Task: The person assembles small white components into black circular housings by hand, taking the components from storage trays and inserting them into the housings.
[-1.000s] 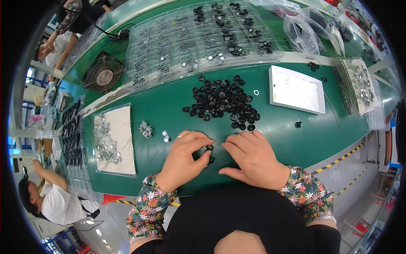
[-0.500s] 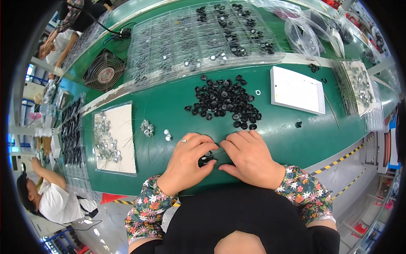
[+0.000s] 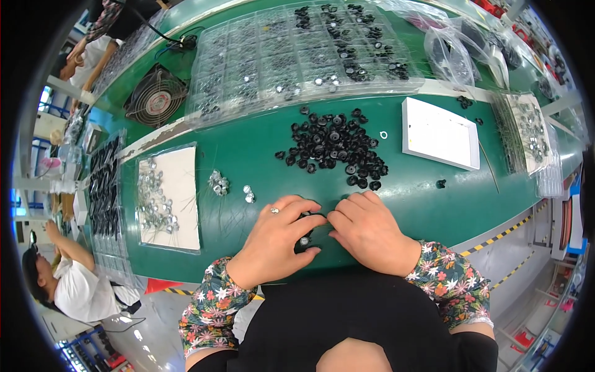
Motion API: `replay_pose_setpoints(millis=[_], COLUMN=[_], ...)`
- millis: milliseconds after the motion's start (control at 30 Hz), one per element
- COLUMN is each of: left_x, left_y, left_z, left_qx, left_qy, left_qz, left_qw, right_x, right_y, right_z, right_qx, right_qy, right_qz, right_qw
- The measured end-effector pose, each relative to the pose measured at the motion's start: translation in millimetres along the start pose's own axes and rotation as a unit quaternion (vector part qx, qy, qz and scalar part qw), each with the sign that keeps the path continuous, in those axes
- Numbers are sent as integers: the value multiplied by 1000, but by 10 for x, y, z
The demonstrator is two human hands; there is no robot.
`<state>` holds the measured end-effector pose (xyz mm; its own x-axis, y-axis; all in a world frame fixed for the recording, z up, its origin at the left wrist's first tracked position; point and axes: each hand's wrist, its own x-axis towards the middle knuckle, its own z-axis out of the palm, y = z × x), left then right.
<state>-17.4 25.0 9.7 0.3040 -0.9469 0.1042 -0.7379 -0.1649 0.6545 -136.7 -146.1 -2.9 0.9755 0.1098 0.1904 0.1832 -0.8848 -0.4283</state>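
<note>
Left hand [image 3: 273,245] is curving, thumb apart, around black parts [image 3: 303,242]; grip of right hand [image 3: 375,237] I cannot tell; divided tray [image 3: 347,90] is holding black pieces [image 3: 357,73].

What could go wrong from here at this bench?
1. The dark part by the left hand might slip; fingers partly hide it, so its hold is unclear.
2. The right hand is near the pile of black pieces; a careless sweep could scatter them.
3. Loose silver pieces near the left hand could get knocked.
</note>
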Motion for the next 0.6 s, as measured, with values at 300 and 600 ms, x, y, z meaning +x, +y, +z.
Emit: replay_pose_setpoints(millis=[300,600], left_x=[21,109], left_y=[-58,-43], left_z=[88,168], left_qx=[28,31], left_qy=[-4,31], left_qz=[0,22], left_qw=[1000,999], right_x=[-1,-3], right_y=[-22,-25], right_z=[45,4], right_qx=[-52,-62], right_qy=[5,16], right_qz=[-7,-28], right_qw=[999,998])
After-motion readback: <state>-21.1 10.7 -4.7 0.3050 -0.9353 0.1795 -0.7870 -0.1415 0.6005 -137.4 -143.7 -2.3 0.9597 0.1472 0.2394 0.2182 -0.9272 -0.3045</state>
